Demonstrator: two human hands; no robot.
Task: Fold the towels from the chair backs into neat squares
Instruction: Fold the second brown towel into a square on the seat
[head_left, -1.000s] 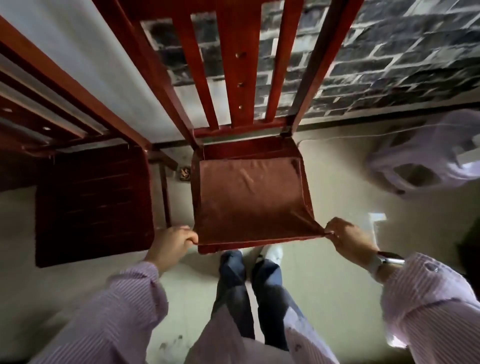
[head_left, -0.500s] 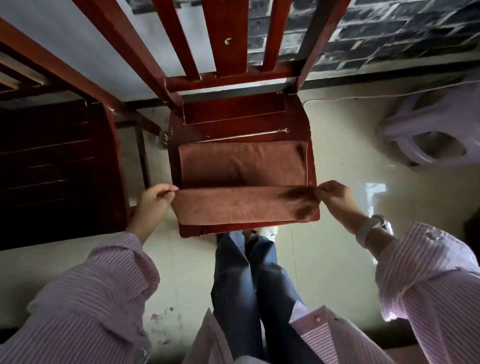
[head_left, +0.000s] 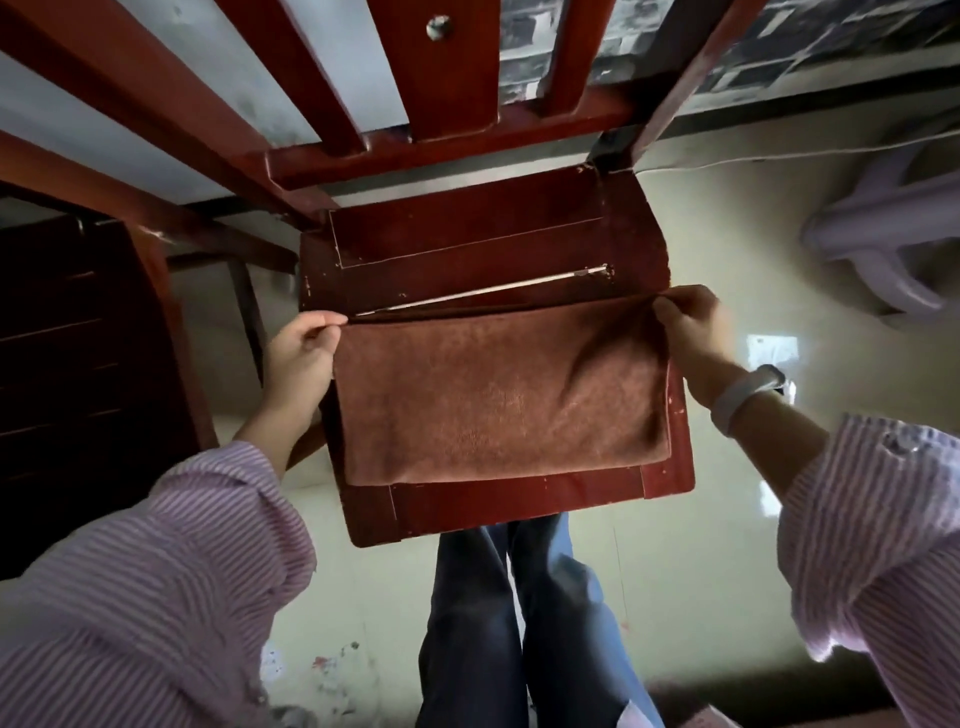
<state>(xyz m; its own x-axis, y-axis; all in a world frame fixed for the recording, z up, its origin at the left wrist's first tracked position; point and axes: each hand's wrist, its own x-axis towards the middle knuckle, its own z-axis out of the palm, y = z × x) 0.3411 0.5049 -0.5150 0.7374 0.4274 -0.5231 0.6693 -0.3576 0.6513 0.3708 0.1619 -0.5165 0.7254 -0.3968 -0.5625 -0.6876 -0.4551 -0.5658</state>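
Observation:
A brown towel (head_left: 498, 395) lies folded in half on the seat of a red wooden chair (head_left: 467, 244). Its fold runs along the near edge and its two free edges lie at the far side. My left hand (head_left: 304, 348) pinches the towel's far left corner. At the far right corner my right hand (head_left: 691, 327) pinches the towel, and the cloth puckers a little below it. The towel covers the front part of the seat; the back part is bare.
The chair's slatted back (head_left: 452, 67) rises just beyond the seat. A second dark red chair (head_left: 78, 332) stands to the left. A pale plastic stool (head_left: 893, 244) lies on the floor at the right. My legs (head_left: 519, 623) stand right in front of the seat.
Both hands lifted the towel's near edge and carried it away from me over the seat, laying it onto the far edge. The towel went from spread flat to folded in half.

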